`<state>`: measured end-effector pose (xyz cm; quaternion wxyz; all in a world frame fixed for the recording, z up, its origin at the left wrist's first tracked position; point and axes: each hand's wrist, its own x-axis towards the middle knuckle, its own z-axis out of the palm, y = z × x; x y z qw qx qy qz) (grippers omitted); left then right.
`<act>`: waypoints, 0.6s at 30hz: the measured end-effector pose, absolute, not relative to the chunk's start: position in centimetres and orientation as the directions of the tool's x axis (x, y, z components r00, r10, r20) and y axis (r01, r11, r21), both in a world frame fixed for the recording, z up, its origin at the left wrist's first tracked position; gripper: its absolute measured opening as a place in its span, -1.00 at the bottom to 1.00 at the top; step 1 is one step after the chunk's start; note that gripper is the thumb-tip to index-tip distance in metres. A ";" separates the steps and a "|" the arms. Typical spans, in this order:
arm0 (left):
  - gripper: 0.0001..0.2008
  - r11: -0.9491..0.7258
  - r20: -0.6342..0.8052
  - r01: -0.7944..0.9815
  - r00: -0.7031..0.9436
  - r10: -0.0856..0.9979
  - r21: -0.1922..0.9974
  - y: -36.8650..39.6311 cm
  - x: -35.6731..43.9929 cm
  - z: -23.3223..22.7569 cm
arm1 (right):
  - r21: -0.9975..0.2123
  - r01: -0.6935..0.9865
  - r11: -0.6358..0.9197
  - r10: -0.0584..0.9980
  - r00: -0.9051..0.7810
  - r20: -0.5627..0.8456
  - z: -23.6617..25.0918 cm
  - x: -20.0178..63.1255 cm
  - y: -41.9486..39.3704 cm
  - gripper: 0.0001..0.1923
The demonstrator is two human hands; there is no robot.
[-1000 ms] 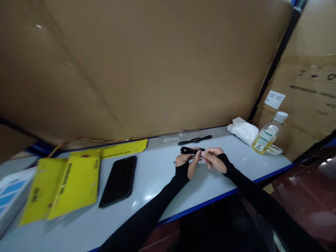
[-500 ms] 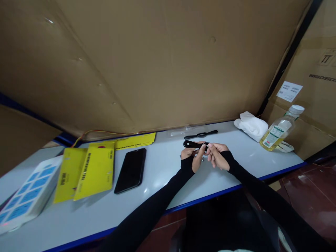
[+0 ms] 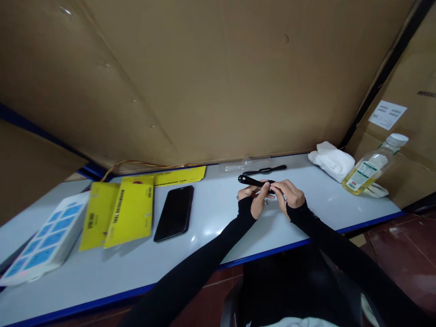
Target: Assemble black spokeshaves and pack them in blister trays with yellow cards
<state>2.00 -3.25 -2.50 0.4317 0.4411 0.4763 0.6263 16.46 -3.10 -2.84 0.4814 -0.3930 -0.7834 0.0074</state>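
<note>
A black metal spokeshave, with a hole in its handle end, lies across my two hands above the table. My left hand is closed round its middle from below, the thumb pressed on top. My right hand pinches at the right part of the tool, its fingers covering that end. A small shiny metal bit shows just under the hands; what it is I cannot make out. Behind them, a second black spokeshave rests on the table beside a clear plastic package.
On the left are a black phone, yellow printed cards and a white case with blue labels. To the right stand a bottle of yellow liquid and a white cloth. A cardboard wall closes the back.
My right hand has turned, its knuckles now higher and the fingers pointing down onto the tool. The spokeshave has tilted a little in my hands. The whole view has shifted slightly.
</note>
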 end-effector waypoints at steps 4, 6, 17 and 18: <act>-0.56 -0.189 0.153 -0.143 -0.231 0.961 0.971 -3.4 2.2 -2.4 | -0.422 0.605 0.675 0.619 -0.154 0.770 -2.8 16.4 -3.3 -0.81; -0.57 -0.189 0.157 -0.140 -0.212 0.965 0.972 -3.5 2.2 -2.5 | -0.434 0.605 0.667 0.613 -0.115 0.782 -2.7 16.2 -3.5 -0.81; -0.61 -0.176 0.152 -0.092 -0.225 0.962 0.980 -3.3 2.0 -2.8 | -0.290 0.642 0.710 0.507 -0.179 0.843 -3.2 16.3 -3.2 -0.75; -0.61 -0.178 0.154 -0.085 -0.230 0.961 0.980 -3.3 2.0 -2.9 | -0.276 0.632 0.724 0.488 -0.186 0.852 -3.4 16.3 -3.2 -0.74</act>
